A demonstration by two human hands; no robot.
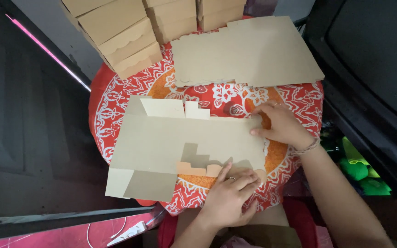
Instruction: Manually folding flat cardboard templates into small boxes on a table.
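A flat, unfolded brown cardboard box blank (175,142) lies across a small round table covered with a red, orange and white patterned cloth (111,105). My left hand (230,197) presses flat on the blank's near right flap, a ring on one finger. My right hand (279,124), with a bracelet at the wrist, grips and bends the blank's right edge. Small tabs stick up along the blank's far edge.
A stack of flat cardboard blanks (249,50) rests at the far right of the table. Several folded, closed brown boxes (120,32) are piled at the far left and middle. A dark cabinet (373,59) stands to the right, green objects (359,170) below it.
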